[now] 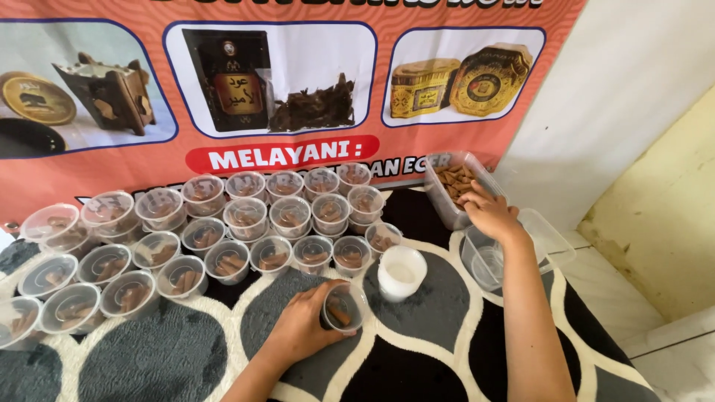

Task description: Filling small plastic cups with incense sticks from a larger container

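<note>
Filling little cups with brown sticks

The left hand (302,327) is wrapping tight around 1 small clear cup (344,307); at 1 o'clock, the right hand (488,212) is reaching, fingers bent, into the stick box (447,205).

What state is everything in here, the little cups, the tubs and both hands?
Left hand: gripping a small open cup with brown pieces inside.
Right hand: reaching into the open rectangular tub of brown pieces.
Rows of small cups: filled, lidded.
Stack of white lids: upright.
Second clear tub: looks empty.
</note>
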